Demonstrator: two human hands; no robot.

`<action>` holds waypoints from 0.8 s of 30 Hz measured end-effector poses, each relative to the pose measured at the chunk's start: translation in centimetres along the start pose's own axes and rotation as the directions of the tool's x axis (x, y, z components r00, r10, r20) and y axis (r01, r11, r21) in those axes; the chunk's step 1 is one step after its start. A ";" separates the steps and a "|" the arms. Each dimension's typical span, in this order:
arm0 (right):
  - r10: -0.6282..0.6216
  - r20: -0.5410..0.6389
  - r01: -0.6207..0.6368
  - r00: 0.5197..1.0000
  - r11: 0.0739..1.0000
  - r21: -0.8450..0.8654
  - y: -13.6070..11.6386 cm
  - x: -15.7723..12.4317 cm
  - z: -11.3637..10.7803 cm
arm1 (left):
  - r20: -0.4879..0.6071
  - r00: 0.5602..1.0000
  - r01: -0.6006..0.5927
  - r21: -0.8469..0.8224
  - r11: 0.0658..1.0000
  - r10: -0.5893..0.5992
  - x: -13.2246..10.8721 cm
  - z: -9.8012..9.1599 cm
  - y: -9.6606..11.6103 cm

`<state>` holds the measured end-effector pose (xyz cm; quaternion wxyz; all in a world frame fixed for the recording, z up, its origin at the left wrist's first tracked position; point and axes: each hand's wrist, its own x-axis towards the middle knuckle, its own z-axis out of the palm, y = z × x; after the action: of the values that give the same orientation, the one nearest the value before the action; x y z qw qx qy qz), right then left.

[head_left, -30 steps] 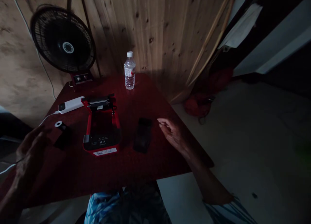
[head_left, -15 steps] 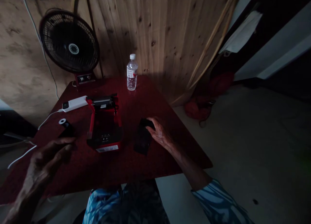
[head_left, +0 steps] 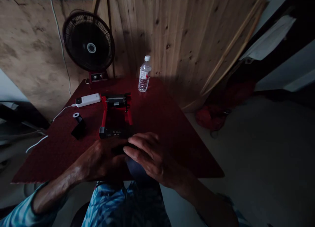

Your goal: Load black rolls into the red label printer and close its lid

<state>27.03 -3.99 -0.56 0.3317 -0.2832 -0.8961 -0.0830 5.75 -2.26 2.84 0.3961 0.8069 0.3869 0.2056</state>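
My left hand and my right hand meet close to my body, over the near edge of the red table. Between them is a black flat device, like a phone, mostly hidden by the fingers. The left hand's fingers curl round it from the left, and the right hand's fingers lie across its top. Just beyond the hands stands a red and black small printer with its lid open. A black roll with a white end lies to the printer's left.
A white power strip with its cable lies behind the printer on the left. A water bottle and a black fan stand at the back by the wooden wall. Red cloth lies on the floor to the right.
My right hand took the black device from its spot right of the printer and brought it toward me. My left hand came in from the left to meet it. The camera view shifted.
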 end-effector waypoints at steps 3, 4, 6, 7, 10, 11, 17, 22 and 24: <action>0.021 0.022 -0.020 1.000 0.997 -0.071 -0.2 -0.1 -0.4 | 0.036 0.993 0.115 -0.091 0.989 -0.112 -0.6 -0.4 -0.4; 0.049 -0.007 -0.050 0.999 0.995 -0.082 -0.4 -0.2 -0.7 | 0.029 0.986 0.167 -0.129 0.977 -0.165 -0.8 -0.5 -0.7; 0.129 -0.126 -0.136 0.984 0.990 -0.044 -1.0 -0.5 -1.2 | -0.028 0.966 0.245 -0.224 0.943 -0.257 -1.0 -0.4 -1.4; 0.171 -0.186 -0.174 0.968 0.985 0.000 -1.5 -0.7 -1.3 | -0.066 0.956 0.257 -0.286 0.923 -0.287 -1.1 -0.3 -1.7; 0.259 -0.227 -0.243 0.939 0.965 0.096 -2.7 -1.1 -0.3 | -0.149 0.933 0.220 -0.483 0.848 -0.327 -0.8 0.3 -2.3; 0.265 -0.202 -0.251 0.943 0.963 0.095 -3.0 -1.2 0.4 | -0.166 0.932 0.187 -0.541 0.820 -0.322 -0.7 0.6 -2.3; 0.525 -0.085 -0.490 0.847 0.833 0.256 -3.6 -2.1 3.5 | -0.293 0.913 0.010 -0.680 0.734 -0.284 -0.1 2.4 -2.1; 0.716 0.196 -0.614 0.670 0.387 0.688 -3.0 -2.3 4.0 | -0.368 0.864 -0.048 -0.739 0.672 -0.344 -0.6 3.4 -1.3; 0.694 0.251 -0.553 0.675 0.251 0.794 -2.5 -2.2 4.4 | -0.386 0.848 -0.052 -0.743 0.667 -0.364 -0.6 3.7 -0.8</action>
<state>24.55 -5.57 -5.29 0.4937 -0.4168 -0.6069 0.4628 7.39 -4.19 -0.11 0.5853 0.4600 0.4317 0.5094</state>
